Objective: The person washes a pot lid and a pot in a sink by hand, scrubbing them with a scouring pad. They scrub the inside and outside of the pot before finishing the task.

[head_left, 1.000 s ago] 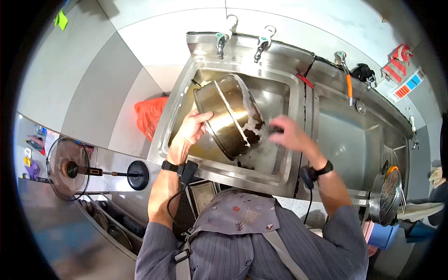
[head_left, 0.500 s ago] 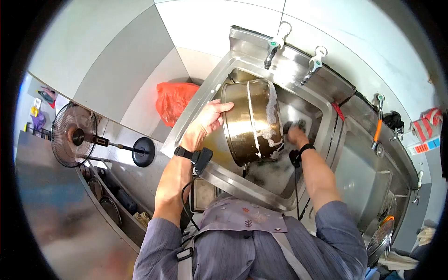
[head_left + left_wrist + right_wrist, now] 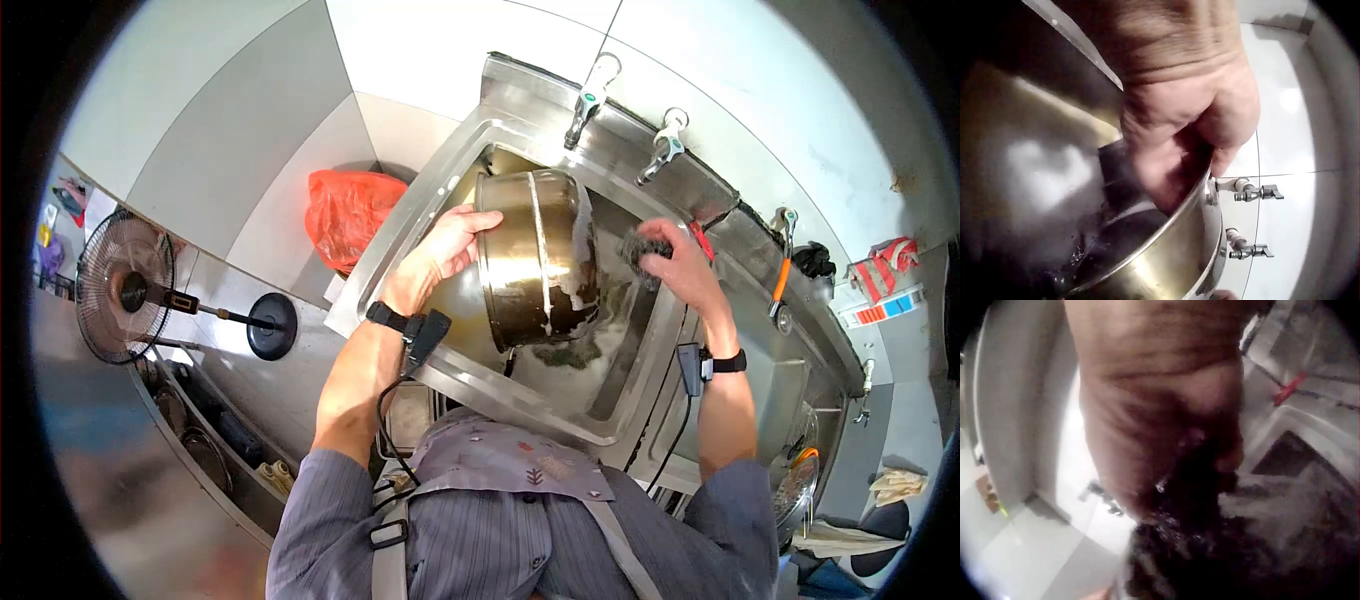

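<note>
A: Head view 1st. What's new?

B: R hand (image 3: 690, 265) has come up w/ the scrubber (image 3: 640, 252), out to the side of the pot (image 3: 515, 270). Half a sec ago it was down low by the base end.

A: Meaning?

B: Scrubber looks just off the metal, so prob. no rubbing this instant. Pot's about where it was: on its side in the sink (image 3: 500, 400), mouth toward the L fingers.

A: Fingers?

B: L hand (image 3: 450, 243) pinches the rim, thumb on the outer wall. R fingers are curled round the scrubber, thumb side nearest the pot.

A: Surface?

B: White suds streak (image 3: 542, 240) down the pot wall, right of the L thumb. More foam in the sink, below the R fingers.

A: Room?

B: Two taps (image 3: 585, 110) (image 3: 663, 150) beyond the fingers, red bag (image 3: 350, 215) past the L fingers outside the sink, fan (image 3: 130, 290) further left. Orange hose (image 3: 781, 278) beyond the R fingers.

A: L wrist cam?

B: L fingers reach inside the pot, thumb outside, rim between. Tips hidden. Tiled wall (image 3: 1285, 147) behind.

A: R wrist cam?

B: Dark & blurry. Scrubber's under the R fingers; can't tell each fingertip. Small red thing (image 3: 1288, 389) by the sink edge, off to one side.
</note>
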{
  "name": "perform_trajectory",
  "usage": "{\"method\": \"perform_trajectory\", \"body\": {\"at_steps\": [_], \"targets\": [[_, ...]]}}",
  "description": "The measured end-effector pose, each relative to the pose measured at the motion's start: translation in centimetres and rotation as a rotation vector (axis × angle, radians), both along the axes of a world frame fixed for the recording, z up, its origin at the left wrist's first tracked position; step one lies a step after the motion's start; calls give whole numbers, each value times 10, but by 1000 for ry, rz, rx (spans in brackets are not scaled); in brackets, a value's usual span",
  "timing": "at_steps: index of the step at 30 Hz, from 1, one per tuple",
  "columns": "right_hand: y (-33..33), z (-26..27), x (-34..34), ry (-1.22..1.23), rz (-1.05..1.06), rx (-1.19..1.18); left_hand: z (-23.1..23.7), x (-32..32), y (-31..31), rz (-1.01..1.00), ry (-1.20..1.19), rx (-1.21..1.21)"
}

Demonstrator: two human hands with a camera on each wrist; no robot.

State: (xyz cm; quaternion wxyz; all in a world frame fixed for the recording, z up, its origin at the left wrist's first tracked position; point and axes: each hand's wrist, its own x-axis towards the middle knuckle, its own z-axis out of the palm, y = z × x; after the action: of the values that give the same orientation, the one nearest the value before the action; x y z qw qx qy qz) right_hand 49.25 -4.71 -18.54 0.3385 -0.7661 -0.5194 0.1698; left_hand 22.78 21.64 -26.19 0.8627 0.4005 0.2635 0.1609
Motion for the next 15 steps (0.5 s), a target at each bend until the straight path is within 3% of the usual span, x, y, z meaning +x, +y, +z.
{"method": "perform_trajectory", "body": {"at_steps": [3, 5, 6, 11, 14, 15], "targets": [[33, 12, -38, -151, 97, 98, -6, 4, 0, -114, -81, -17], [58, -14, -63, -459, 115, 129, 2, 5, -5, -122, -19, 7], [67, -30, -73, -599, 100, 283, 1, 6, -7, -103, -66, -18], [50, -48, -147, -736, 348, 351, -9, 6, -5, -13, -154, -75], [53, -53, -132, -759, 457, 390, -13, 1, 3, -18, -157, -47], [60, -45, -114, -892, 396, 322, -17, -1, 12, -93, -124, 16]]}}
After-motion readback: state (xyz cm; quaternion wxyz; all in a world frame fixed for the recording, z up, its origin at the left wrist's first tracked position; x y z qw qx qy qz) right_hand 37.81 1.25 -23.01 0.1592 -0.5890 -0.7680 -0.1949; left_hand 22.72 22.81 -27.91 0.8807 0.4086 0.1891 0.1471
